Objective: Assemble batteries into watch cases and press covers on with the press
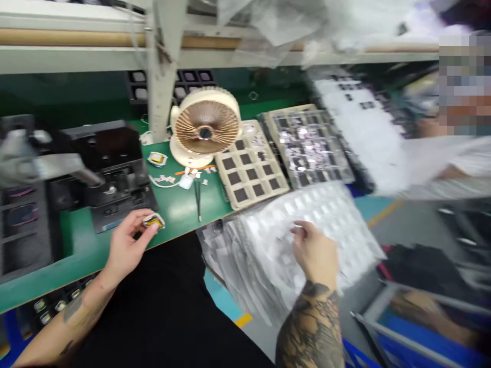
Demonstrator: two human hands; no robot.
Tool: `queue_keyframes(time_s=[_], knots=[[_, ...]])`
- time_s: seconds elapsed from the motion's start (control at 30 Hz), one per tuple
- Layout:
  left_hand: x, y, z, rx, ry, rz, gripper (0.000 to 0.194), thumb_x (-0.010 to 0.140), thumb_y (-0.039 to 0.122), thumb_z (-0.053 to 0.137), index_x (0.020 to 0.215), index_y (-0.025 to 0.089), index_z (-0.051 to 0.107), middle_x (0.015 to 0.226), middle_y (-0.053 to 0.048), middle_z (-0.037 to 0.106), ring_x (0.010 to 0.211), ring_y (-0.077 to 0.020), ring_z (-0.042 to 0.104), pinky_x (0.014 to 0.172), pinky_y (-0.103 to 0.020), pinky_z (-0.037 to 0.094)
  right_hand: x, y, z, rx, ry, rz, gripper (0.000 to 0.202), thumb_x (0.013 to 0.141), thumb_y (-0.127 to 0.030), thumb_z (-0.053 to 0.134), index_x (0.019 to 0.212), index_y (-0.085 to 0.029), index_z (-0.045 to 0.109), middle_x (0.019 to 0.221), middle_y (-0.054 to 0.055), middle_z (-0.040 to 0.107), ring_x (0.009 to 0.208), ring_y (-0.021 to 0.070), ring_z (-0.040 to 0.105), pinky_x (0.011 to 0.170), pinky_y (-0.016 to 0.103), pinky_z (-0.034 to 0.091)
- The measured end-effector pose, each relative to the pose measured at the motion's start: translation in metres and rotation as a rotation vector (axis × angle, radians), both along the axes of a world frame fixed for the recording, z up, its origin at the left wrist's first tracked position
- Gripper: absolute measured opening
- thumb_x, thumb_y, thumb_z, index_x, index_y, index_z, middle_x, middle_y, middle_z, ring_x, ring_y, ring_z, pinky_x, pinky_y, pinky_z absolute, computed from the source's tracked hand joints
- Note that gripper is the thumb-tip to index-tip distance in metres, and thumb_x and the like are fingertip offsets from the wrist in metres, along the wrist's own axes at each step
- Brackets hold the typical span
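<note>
My left hand [132, 237] is closed in a pinch on a small squarish part with a white rim and a yellow middle [154, 221], held just above the front of the green bench. Over a white plastic tray with rows of pockets [326, 209] hovers my right hand [312, 250], its fingers curled together. Whatever those fingers may hold is too small and blurred to make out. A similar white and yellow part [157, 159] lies on the bench, near a pair of tweezers [198, 199] and some tiny white pieces [164, 179].
A cream fan [205, 128] stands behind the tweezers. Beige compartment trays [253, 186] sit to its right, one under a clear cover with shiny pieces. On the left is a black fixture [115, 189]. Layered plastic sheets [245, 266] overhang the bench edge. Another person's arm [460, 171] shows at right.
</note>
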State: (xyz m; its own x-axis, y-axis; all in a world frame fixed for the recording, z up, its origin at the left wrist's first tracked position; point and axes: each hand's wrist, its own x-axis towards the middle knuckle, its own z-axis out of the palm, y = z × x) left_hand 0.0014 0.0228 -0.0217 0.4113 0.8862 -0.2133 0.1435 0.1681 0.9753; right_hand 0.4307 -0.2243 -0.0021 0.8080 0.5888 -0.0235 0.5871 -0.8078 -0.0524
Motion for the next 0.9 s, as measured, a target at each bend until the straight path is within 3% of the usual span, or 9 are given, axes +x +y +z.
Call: queue_keyframes(time_s=[0.1, 0.2, 0.33, 0.5, 0.6, 0.67, 0.73, 0.83, 0.9], knots=[[-0.003, -0.001, -0.004, 0.017, 0.070, -0.008, 0.057, 0.096, 0.047, 0.084, 0.145, 0.022, 0.073, 0.116, -0.008, 0.084, 0.089, -0.0210, 0.078, 0.090, -0.035, 0.063, -0.009, -0.003, 0.015, 0.075, 0.137, -0.002, 0.036, 0.100, -0.037, 0.059, 0.128, -0.021, 0.075, 0.101, 0.009, 0.082, 0.086, 0.0246, 0.075, 0.086, 0.037, 0.052], [-0.002, -0.001, -0.008, 0.047, 0.106, -0.028, 0.052, 0.094, 0.048, 0.085, 0.139, 0.023, 0.077, 0.109, -0.006, 0.083, 0.084, -0.0188, 0.076, 0.086, -0.033, 0.062, -0.015, -0.009, 0.021, 0.097, 0.237, 0.040, 0.050, 0.093, -0.051, 0.074, 0.133, -0.022, 0.072, 0.113, 0.009, 0.080, 0.087, 0.0235, 0.073, 0.087, 0.038, 0.055], [0.002, 0.000, -0.010, 0.028, 0.089, -0.032, 0.043, 0.092, 0.046, 0.087, 0.128, 0.023, 0.078, 0.107, -0.005, 0.083, 0.080, -0.0170, 0.077, 0.081, -0.029, 0.063, -0.023, -0.010, 0.015, 0.154, 0.240, 0.151, 0.041, 0.090, -0.038, 0.074, 0.129, -0.024, 0.074, 0.127, 0.010, 0.073, 0.097, 0.0241, 0.071, 0.095, 0.041, 0.055], [0.000, 0.001, -0.013, -0.033, 0.049, -0.030, 0.049, 0.091, 0.044, 0.089, 0.131, 0.023, 0.072, 0.101, -0.005, 0.084, 0.081, -0.0205, 0.081, 0.075, -0.028, 0.064, -0.033, -0.008, 0.022, 0.241, 0.155, 0.156, 0.010, 0.093, -0.027, 0.063, 0.094, -0.021, 0.071, 0.099, 0.007, 0.070, 0.095, 0.0247, 0.067, 0.090, 0.039, 0.053], [0.000, -0.001, -0.011, -0.016, 0.048, -0.044, 0.057, 0.094, 0.046, 0.086, 0.144, 0.023, 0.070, 0.101, -0.005, 0.084, 0.082, -0.0211, 0.082, 0.073, -0.029, 0.063, -0.051, 0.001, 0.042, 0.418, 0.094, 0.116, 0.013, 0.100, -0.029, 0.061, 0.100, -0.021, 0.071, 0.092, 0.005, 0.071, 0.086, 0.0212, 0.064, 0.084, 0.036, 0.052], [0.005, -0.004, -0.006, -0.029, 0.025, -0.057, 0.056, 0.095, 0.047, 0.085, 0.143, 0.022, 0.072, 0.103, -0.006, 0.085, 0.080, -0.0209, 0.081, 0.070, -0.029, 0.063, -0.071, 0.021, 0.053, 0.580, 0.093, 0.155, 0.020, 0.105, -0.031, 0.062, 0.118, -0.021, 0.073, 0.098, 0.005, 0.074, 0.086, 0.0199, 0.066, 0.086, 0.037, 0.055], [0.014, -0.009, 0.000, -0.073, -0.018, -0.080, 0.051, 0.095, 0.048, 0.085, 0.136, 0.019, 0.076, 0.104, -0.009, 0.085, 0.077, -0.0206, 0.080, 0.067, -0.029, 0.062, -0.097, 0.054, 0.054, 0.730, 0.169, 0.309, 0.025, 0.107, -0.028, 0.062, 0.129, -0.025, 0.074, 0.105, 0.006, 0.077, 0.092, 0.0211, 0.069, 0.090, 0.040, 0.057], [0.025, -0.012, 0.005, -0.128, -0.077, -0.112, 0.045, 0.096, 0.048, 0.083, 0.128, 0.017, 0.077, 0.093, -0.009, 0.084, 0.069, -0.0203, 0.079, 0.062, -0.029, 0.061, -0.150, 0.117, 0.042, 0.895, 0.380, 0.617, 0.024, 0.105, -0.018, 0.063, 0.121, -0.029, 0.077, 0.109, 0.006, 0.078, 0.107, 0.0254, 0.072, 0.098, 0.048, 0.059], [0.027, -0.010, 0.007, -0.129, -0.103, -0.096, 0.041, 0.096, 0.045, 0.082, 0.126, 0.017, 0.078, 0.085, -0.007, 0.082, 0.067, -0.0198, 0.078, 0.060, -0.027, 0.058, -0.192, 0.154, 0.031, 0.962, 0.493, 0.750, 0.022, 0.102, -0.015, 0.068, 0.113, -0.030, 0.079, 0.117, 0.008, 0.074, 0.114, 0.0268, 0.070, 0.098, 0.049, 0.061]])
